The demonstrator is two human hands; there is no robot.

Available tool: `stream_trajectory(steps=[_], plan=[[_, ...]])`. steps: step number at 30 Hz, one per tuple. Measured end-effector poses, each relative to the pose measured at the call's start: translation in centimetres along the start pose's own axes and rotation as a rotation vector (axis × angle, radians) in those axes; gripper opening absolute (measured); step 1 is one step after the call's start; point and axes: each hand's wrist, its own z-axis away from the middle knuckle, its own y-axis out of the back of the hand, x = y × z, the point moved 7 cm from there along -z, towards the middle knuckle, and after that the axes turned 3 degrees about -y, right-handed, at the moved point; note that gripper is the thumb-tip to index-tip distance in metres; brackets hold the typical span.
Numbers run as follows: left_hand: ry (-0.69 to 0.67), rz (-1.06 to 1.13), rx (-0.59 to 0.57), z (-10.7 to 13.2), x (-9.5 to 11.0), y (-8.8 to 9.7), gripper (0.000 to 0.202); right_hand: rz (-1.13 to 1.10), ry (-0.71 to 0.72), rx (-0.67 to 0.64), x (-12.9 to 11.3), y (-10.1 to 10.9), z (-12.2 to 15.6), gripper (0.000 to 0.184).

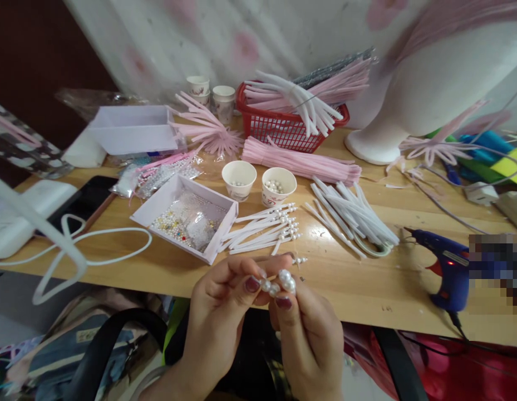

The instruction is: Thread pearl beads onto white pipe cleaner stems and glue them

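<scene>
A short string of white pearl beads [286, 282] is held just over the table's front edge. My left hand [225, 301] pinches its smaller beads between thumb and fingertips. On the other side, my right hand [304, 326] closes thumb and fingers on the larger beads. What runs through the beads is hidden by the fingers. Just beyond my hands lie several white pipe cleaners with pearl beads on their ends [258, 231]. Two paper cups stand behind these: the left cup [239, 179] has small beads inside, the right cup [279, 185] has pearls.
A white box [187, 217] of loose beads sits left of centre. Bundles of white pipe cleaners [354, 214] and pink pipe cleaners [300, 161] lie behind and right. A red basket [279, 128] stands at the back. A blue glue gun [444, 267] with its light on lies right.
</scene>
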Motion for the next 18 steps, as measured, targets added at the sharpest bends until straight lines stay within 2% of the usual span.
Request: stream_trajectory(steps=[6,9,10,13,16,18], plan=[[0.001,-0.004,-0.013,0.1,0.0,0.1,0.011,-0.042,-0.013,-0.008,-0.1,-0.1,-0.1,0.034],[0.000,-0.042,-0.039,0.0,0.0,0.0,0.008,-0.082,-0.046,-0.011,0.3,-0.3,-0.2,0.035],[-0.001,-0.066,-0.038,0.1,0.0,-0.1,0.013,-0.099,-0.056,-0.017,0.6,-0.4,-0.1,0.034],[0.004,-0.183,0.078,0.4,0.1,0.3,0.026,-0.143,-0.086,-0.016,1.7,-0.6,0.6,0.028],[-0.104,-0.353,0.217,1.0,1.2,0.6,0.016,-0.143,-0.107,0.076,3.0,-0.2,1.8,0.025],[-0.254,-0.463,0.194,1.2,2.3,0.1,0.013,-0.130,-0.087,0.113,3.5,-0.2,2.4,0.029]])
